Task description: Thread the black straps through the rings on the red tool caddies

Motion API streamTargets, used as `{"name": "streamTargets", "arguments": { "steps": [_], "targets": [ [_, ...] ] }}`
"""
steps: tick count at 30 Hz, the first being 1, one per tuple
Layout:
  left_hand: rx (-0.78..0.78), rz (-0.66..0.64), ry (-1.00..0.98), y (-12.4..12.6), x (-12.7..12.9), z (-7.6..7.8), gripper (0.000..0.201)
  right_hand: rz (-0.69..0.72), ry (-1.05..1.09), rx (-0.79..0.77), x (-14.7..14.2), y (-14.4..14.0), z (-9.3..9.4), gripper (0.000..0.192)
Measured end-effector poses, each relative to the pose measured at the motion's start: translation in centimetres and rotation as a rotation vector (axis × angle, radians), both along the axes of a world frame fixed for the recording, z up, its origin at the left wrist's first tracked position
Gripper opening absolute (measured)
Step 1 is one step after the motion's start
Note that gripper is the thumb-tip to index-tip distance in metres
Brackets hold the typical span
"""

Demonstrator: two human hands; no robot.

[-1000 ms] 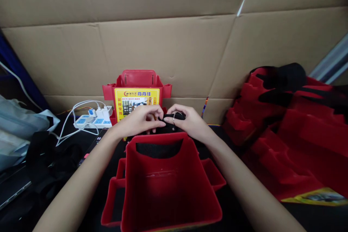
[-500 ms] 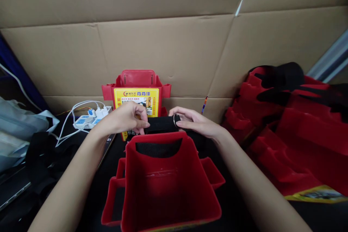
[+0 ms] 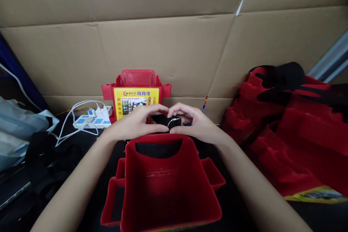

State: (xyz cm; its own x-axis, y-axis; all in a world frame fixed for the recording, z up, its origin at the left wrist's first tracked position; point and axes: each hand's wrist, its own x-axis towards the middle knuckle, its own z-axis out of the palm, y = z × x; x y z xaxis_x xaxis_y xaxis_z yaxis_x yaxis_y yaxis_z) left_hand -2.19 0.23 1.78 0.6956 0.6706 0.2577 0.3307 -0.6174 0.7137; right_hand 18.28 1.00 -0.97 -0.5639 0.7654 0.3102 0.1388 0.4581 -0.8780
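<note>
- The left hand (image 3: 136, 123) and the right hand (image 3: 197, 123) meet fingertip to fingertip just behind the far rim of a red bin (image 3: 165, 185).
- Between them they pinch a black strap (image 3: 163, 119); both hands are closed on it, thumbs below, fingers curled over the top.
- A metal ring (image 3: 174, 121) sits on the strap, right at the right hand's thumb.
- Beyond the hands, a second red bin with a yellow label (image 3: 136, 98) stands against the cardboard wall (image 3: 174, 43).
- Left of the left hand lies a white power strip (image 3: 94, 119) with plugged cables.
- Right of the right hand, well apart, a heap of red bins (image 3: 288, 130) lies stacked with black straps on top.
</note>
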Motion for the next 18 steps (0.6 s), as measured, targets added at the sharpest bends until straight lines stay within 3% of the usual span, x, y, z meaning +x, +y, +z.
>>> {"name": "streamTargets", "arguments": {
  "steps": [4, 12, 18],
  "targets": [
    [-0.068, -0.019, 0.05, 0.8, -0.1, -0.6, 0.019, -0.008, 0.058, 0.01, 0.0, 0.1, 0.0, 0.026],
    [-0.139, 0.046, 0.05, 0.8, -0.6, -0.1, 0.025, 0.004, 0.045, -0.065, 1.1, 1.1, -0.5, 0.023],
    [-0.142, 0.126, 0.137, 1.4, -1.9, 0.0, 0.025, -0.153, 0.092, 0.039, 0.9, 2.1, -1.6, 0.019]
  ]
}}
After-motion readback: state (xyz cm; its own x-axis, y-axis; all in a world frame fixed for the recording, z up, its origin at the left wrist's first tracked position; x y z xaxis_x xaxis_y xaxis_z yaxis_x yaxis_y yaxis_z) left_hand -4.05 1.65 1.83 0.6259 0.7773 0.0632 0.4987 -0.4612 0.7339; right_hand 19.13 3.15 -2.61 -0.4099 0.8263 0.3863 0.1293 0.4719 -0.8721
